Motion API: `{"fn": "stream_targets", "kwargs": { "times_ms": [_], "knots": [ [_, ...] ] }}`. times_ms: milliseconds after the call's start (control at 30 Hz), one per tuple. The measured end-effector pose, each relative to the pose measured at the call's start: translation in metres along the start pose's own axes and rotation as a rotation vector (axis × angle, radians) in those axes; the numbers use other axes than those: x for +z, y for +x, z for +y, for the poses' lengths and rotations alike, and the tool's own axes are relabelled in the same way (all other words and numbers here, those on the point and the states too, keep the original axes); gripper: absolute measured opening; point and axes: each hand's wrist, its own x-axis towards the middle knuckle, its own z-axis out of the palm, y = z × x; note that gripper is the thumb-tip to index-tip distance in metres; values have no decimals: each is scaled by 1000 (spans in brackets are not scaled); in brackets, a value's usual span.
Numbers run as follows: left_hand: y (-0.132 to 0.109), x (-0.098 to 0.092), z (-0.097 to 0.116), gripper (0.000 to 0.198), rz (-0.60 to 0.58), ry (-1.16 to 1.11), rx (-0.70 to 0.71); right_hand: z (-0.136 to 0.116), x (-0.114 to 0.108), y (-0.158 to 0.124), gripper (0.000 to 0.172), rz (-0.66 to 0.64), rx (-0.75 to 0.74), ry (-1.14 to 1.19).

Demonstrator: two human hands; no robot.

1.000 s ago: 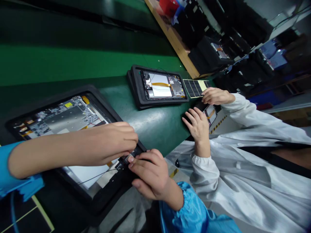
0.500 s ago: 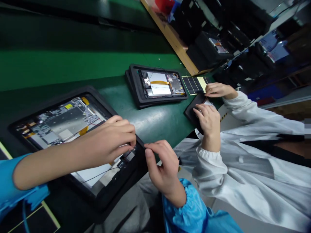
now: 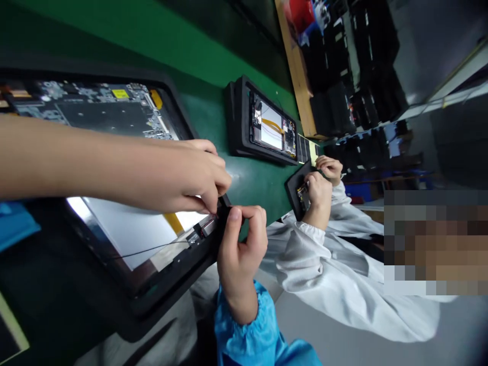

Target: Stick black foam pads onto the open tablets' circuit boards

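Observation:
An opened tablet (image 3: pixel 114 117) with its circuit board showing lies in a black foam tray (image 3: pixel 160 300) in front of me. My left hand (image 3: pixel 190 175) reaches across it, fingers pinched at the tray's right corner. My right hand (image 3: pixel 242 244), in a blue sleeve, is curled with thumb and fingers pinched at that same corner, touching the left fingertips. What the fingers hold is too small to make out. A thin black wire (image 3: pixel 152 249) runs across the tablet's pale back toward that corner.
The green conveyor belt (image 3: pixel 251 178) carries a second opened tablet in a black tray (image 3: pixel 267 124) farther along. Beyond it a co-worker in a white coat (image 3: pixel 343 274) has both hands (image 3: pixel 320 180) on another black tray. Black trays fill shelves (image 3: pixel 343 76) behind.
The view has swung closer and tilted. My right hand lifted off the tray's edge and now pinches at the corner beside my left fingers. The co-worker's hands came together on their tray.

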Motion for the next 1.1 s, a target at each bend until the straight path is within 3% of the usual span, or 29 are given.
{"fn": "stream_targets", "kwargs": {
  "times_ms": [200,467,700,933,1100],
  "knots": [
    [-1,-4,6,35,-21,28,-17,0,1,0,25,-20,-1,-72],
    [1,-5,7,32,27,-45,-34,-3,-2,-2,26,-78,-21,-100],
    [0,-6,7,29,3,24,-29,-5,-5,-4,28,-123,-63,-141],
    [0,-4,5,29,28,17,-9,-11,-12,-6,23,-220,-127,-150],
    [-1,-4,6,29,17,10,-20,-23,-24,-6,15,-337,-208,-291]
  ]
}}
